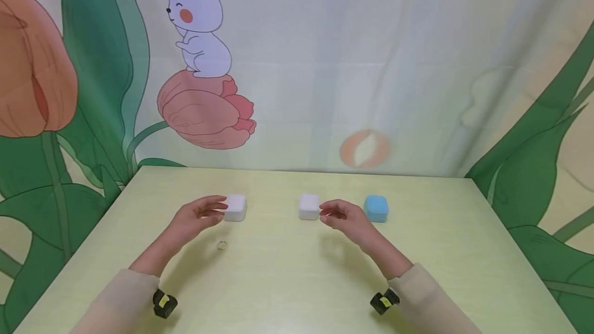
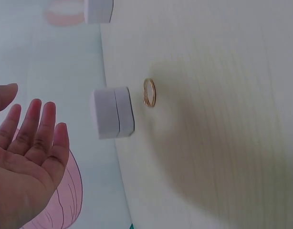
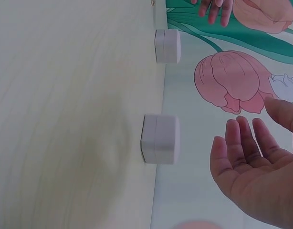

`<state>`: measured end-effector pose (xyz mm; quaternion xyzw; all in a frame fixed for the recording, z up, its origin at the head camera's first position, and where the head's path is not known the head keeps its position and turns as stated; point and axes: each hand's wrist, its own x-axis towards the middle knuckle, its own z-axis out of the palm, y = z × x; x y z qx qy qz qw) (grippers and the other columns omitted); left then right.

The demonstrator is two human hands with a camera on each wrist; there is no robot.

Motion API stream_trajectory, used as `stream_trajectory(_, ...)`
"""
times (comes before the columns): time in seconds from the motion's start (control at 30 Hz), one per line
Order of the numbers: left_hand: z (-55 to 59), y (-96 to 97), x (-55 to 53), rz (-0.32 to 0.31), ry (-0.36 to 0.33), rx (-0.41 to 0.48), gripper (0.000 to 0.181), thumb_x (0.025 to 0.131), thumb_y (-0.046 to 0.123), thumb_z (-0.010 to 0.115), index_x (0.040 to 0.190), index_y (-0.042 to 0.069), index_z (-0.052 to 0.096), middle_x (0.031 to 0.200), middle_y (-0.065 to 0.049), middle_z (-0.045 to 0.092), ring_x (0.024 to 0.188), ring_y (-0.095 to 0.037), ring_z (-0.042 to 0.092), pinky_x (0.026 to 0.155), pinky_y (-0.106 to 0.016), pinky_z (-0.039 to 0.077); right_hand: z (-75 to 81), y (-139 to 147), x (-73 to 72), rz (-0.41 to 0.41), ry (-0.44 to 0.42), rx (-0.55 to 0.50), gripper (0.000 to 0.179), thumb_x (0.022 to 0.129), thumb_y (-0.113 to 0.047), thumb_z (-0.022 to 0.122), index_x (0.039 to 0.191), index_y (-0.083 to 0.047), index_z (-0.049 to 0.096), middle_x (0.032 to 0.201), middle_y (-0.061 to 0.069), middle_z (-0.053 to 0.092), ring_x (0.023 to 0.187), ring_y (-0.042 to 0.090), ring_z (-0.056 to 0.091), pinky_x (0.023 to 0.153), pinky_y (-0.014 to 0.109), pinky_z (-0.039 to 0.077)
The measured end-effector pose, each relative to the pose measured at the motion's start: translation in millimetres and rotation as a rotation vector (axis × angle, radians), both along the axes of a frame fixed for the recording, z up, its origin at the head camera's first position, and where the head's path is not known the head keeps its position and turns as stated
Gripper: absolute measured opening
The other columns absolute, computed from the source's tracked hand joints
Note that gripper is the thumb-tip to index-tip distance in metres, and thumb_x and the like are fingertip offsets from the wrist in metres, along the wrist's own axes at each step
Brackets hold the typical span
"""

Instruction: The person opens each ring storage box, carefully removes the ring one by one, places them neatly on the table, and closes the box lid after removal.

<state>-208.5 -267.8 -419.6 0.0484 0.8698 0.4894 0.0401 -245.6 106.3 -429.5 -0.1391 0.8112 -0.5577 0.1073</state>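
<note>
My left hand (image 1: 197,217) hovers above the table beside a pale lilac-white ring box (image 1: 236,207), its fingers relaxed and holding nothing. In the left wrist view that box (image 2: 112,113) is closed, with a lid seam around it. A thin gold ring (image 1: 223,245) lies on the table just nearer than the box; the left wrist view shows the ring (image 2: 149,92) standing out against the wood. My right hand (image 1: 347,219), fingers loosely bent around nothing, hangs between a second whitish box (image 1: 309,206) and a blue box (image 1: 376,208). This second box (image 3: 161,139) is closed too.
The light wood-grain table (image 1: 278,282) carries the three boxes in a row near its far edge. Behind it hangs a curtain (image 1: 297,66) printed with a rabbit and tulips. A small black camera (image 1: 164,303) is worn at the left wrist, another camera (image 1: 384,301) at the right.
</note>
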Motion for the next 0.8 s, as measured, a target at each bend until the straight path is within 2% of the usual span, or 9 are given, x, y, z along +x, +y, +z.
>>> stream_trajectory(0.17, -1.2, 12.4, 1.1, -0.027, 0.007, 0.01, 0.05, 0.099, 0.008, 0.061, 0.148, 0.0, 0.05, 0.143, -0.025, 0.061, 0.128, -0.04, 0.062, 0.102, -0.04, 0.058, -1.5, 4.3, -0.2, -0.023, 0.024, 0.039, 0.037, 0.098, -0.013, 0.066, 0.131, 0.002, 0.062, 0.126, 0.022, 0.069, 0.109, 0.02, 0.067, 0.092, 0.025, 0.056)
stream_trajectory(0.47, -1.2, 36.6, 0.4, -0.101, 0.018, 0.071, 0.056, 0.099, 0.011, 0.064, 0.151, 0.0, 0.045, 0.147, -0.027, 0.056, 0.133, -0.043, 0.057, 0.105, -0.044, 0.057, -3.0, 11.3, 1.1, -0.054, 0.036, 0.066, 0.044, 0.097, -0.017, 0.069, 0.136, -0.001, 0.059, 0.137, 0.023, 0.063, 0.123, 0.033, 0.064, 0.099, 0.038, 0.059)
stream_trajectory(0.63, -4.8, 49.4, -1.7, -0.13, 0.039, 0.09, 0.06, 0.099, 0.01, 0.064, 0.153, 0.0, 0.042, 0.151, -0.027, 0.052, 0.137, -0.044, 0.054, 0.109, -0.049, 0.054, -6.3, 13.2, 2.3, -0.046, 0.066, 0.097, 0.049, 0.096, -0.014, 0.07, 0.14, -0.002, 0.055, 0.141, 0.023, 0.061, 0.129, 0.038, 0.061, 0.105, 0.049, 0.054)
stream_trajectory(0.8, -7.5, 63.4, -5.5, -0.125, 0.046, 0.123, 0.063, 0.097, 0.009, 0.066, 0.154, 0.001, 0.04, 0.154, -0.027, 0.047, 0.142, -0.045, 0.049, 0.114, -0.055, 0.047, -9.5, 15.2, 2.0, -0.037, 0.092, 0.114, 0.053, 0.096, -0.014, 0.07, 0.144, -0.001, 0.051, 0.145, 0.023, 0.058, 0.134, 0.039, 0.056, 0.108, 0.054, 0.05)
